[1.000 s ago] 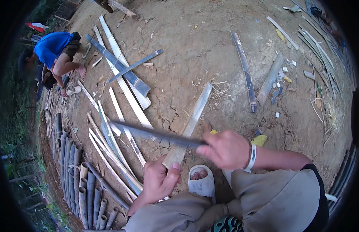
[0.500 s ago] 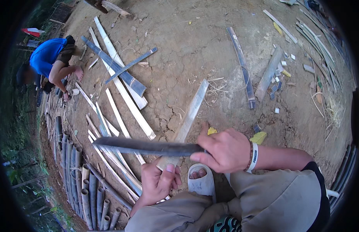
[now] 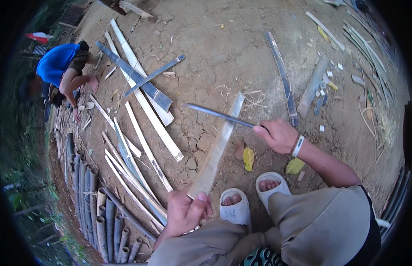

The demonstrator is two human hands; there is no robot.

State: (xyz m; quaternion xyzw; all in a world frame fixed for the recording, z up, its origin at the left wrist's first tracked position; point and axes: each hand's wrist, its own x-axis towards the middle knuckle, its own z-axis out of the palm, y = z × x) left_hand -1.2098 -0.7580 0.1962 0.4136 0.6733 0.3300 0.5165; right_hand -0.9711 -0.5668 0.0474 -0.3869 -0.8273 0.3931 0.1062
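Note:
My left hand (image 3: 184, 213) grips the near end of a long pale bamboo strip (image 3: 219, 146) that slants away from me over the cracked dirt. My right hand (image 3: 279, 135) holds the handle of a long dark knife (image 3: 219, 115), whose blade reaches left across the far part of the strip. A white band is on my right wrist. My feet in white sandals (image 3: 235, 208) stand just below the strip.
Split bamboo slats (image 3: 146, 133) lie spread to the left, and round bamboo poles (image 3: 95, 208) are stacked at the lower left. Another person in a blue shirt (image 3: 59, 66) crouches at the far left. More strips and scraps (image 3: 312, 84) lie at the right.
My right hand has lifted the knife from low near my left hand up and away toward the far part of the strip. My left hand keeps its hold.

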